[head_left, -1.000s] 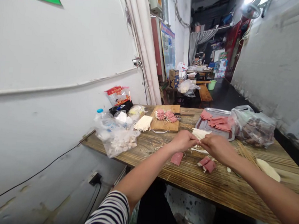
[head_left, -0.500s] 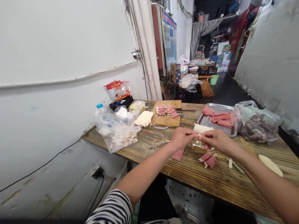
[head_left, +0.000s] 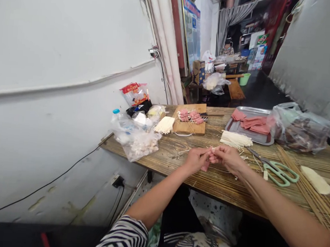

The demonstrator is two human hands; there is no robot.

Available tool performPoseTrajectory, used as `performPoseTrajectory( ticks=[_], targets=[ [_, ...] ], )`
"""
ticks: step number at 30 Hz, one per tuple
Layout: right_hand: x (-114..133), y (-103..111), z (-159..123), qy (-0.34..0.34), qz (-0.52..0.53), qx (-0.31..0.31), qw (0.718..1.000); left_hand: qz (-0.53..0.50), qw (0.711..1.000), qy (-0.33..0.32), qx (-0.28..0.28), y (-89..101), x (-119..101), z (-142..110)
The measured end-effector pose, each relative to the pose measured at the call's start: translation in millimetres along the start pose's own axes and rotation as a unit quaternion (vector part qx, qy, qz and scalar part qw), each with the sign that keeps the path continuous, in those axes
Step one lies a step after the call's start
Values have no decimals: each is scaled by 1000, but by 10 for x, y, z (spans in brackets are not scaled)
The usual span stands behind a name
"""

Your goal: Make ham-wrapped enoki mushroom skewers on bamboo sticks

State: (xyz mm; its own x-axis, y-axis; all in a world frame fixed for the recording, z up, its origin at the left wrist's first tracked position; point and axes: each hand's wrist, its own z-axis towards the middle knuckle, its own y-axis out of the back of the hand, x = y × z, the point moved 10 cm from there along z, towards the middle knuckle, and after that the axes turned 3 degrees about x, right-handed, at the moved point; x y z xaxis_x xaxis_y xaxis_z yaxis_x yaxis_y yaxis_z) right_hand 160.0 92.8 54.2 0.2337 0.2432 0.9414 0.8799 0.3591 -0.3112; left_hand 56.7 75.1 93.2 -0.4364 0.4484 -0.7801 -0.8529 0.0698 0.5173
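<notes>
**Shift nearer on the wooden table (head_left: pixel 165 151)**

Left hand (head_left: pixel 194 160) and right hand (head_left: pixel 227 158) have moved nearer, uncovering the scissors (head_left: pixel 269 162) at right; work now seems centred on the pink slice (head_left: pixel 205 166) partly hidden beneath. Both hands' fingertips meet, pinching a pale piece (head_left: pixel 213 150).

scissors (head_left: pixel 273 169): green handles | meat slices (head_left: pixel 256 123): pink | sleeve (head_left: pixel 126 233): black-white stripes | cap (head_left: pixel 116 111): blue

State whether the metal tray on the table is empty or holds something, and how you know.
Partly filled: pink slices lie in the metal tray, with some of its bare bottom showing beside them.
</notes>
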Motion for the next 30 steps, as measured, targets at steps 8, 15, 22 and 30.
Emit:
performPoseTrajectory(
  ticks=[8, 15, 22, 30],
  targets=[
    [-308, -153, 61, -57, 63, 9, 996, -34, 998, -4, 60, 148, 280, 14],
    [-362, -154, -6, -6, -94, 5, 996, -109, 992, -10, 67, 67, 492, -48],
    [-160, -160, -102, 176, -441, -30, 880, -17, 977, -106, 185, -114, 422, -64],
    [-135, -469, -320, 329, -589, 5, 739, 36, 956, -211, 201, -225, 462, -134]
  ],
)
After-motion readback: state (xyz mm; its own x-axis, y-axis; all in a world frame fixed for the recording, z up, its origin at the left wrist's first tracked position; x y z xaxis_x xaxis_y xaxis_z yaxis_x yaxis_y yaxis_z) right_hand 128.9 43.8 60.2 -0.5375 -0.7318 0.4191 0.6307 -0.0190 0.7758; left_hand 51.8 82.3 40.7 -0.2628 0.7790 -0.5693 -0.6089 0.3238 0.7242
